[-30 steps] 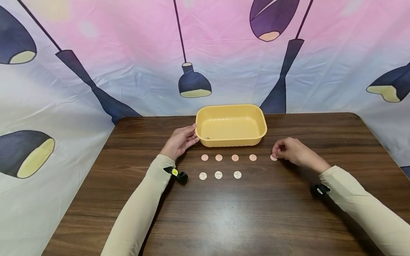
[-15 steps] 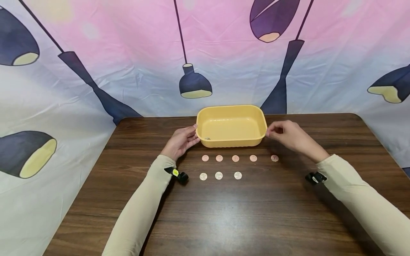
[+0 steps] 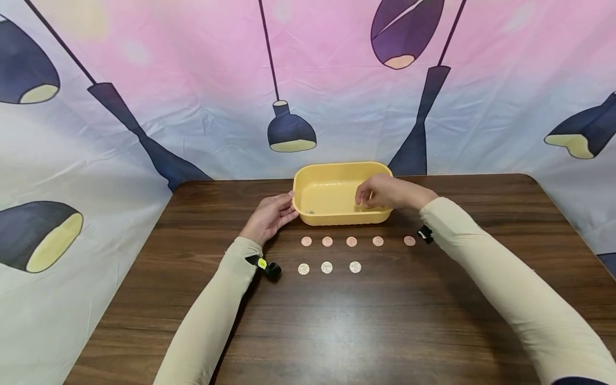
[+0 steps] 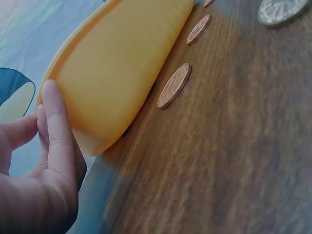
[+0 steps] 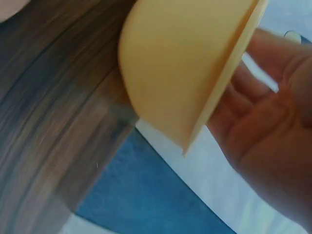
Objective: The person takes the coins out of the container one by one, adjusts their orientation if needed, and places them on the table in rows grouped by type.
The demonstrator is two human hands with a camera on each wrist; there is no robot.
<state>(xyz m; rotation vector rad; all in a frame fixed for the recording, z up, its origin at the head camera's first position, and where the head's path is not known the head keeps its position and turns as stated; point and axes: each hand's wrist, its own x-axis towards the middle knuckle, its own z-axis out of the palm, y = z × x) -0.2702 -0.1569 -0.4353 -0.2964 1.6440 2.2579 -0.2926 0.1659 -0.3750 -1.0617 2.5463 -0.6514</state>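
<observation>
My left hand pinches the left rim of a yellow plastic basin, thumb at the rim and fingers against the outer wall. Inside the right half of the basin is my right hand, fingers bent loosely downward over its floor; I see nothing between them. In the right wrist view, the basin's wall hides those fingertips. A small silvery piece lies in the basin's front left corner. Several copper-coloured coins form a row in front of the basin. Three silver-coloured coins lie in a second, nearer row.
The dark wooden table carries everything, with the basin close to its back edge. Right behind that edge hangs a cloth printed with lamps. The right forearm stretches over the right side of the table, past the last copper coin.
My right hand has let go of the rightmost copper coin, which stays on the table, and has moved left over the rim into the basin. The left hand has kept its place.
</observation>
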